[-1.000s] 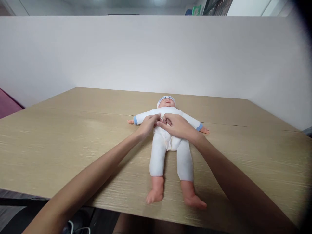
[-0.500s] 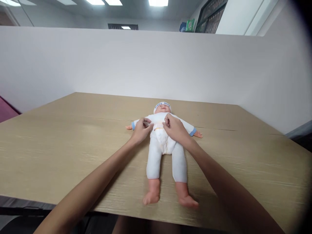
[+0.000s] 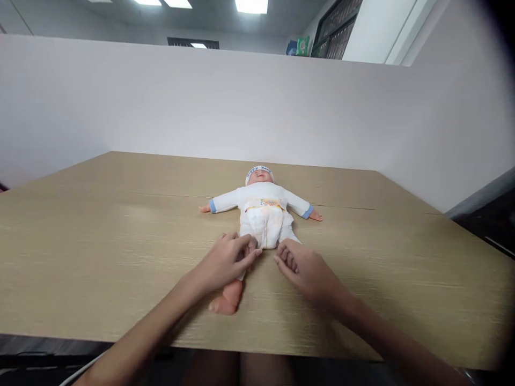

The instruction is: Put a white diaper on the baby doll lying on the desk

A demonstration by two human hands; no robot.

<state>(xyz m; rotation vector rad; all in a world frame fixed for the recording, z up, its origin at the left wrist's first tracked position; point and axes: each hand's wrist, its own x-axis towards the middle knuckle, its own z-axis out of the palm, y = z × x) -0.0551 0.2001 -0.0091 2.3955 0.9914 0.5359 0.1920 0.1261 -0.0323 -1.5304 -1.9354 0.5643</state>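
Observation:
A baby doll [image 3: 261,192] in a white suit with blue cuffs lies on its back, head away from me and arms spread. Round its hips sits a white diaper [image 3: 265,222] with a printed orange waistband. My left hand [image 3: 231,260] is closed, thumb and forefinger together at the diaper's lower left edge, over one doll leg. At the lower right edge is my right hand [image 3: 303,271], its fingers curled in; what they hold, if anything, is hidden. That hand covers most of the doll's other leg.
The doll lies on a wide wood-toned table [image 3: 140,257] with a thin seam across it. A white partition [image 3: 201,102] rises behind the table and along its right side. My legs show below the near edge.
Both hands have come down from the diaper's waistband to its lower edges, toward me. The waistband is now uncovered. The doll's legs appear shifted, and the view has turned slightly.

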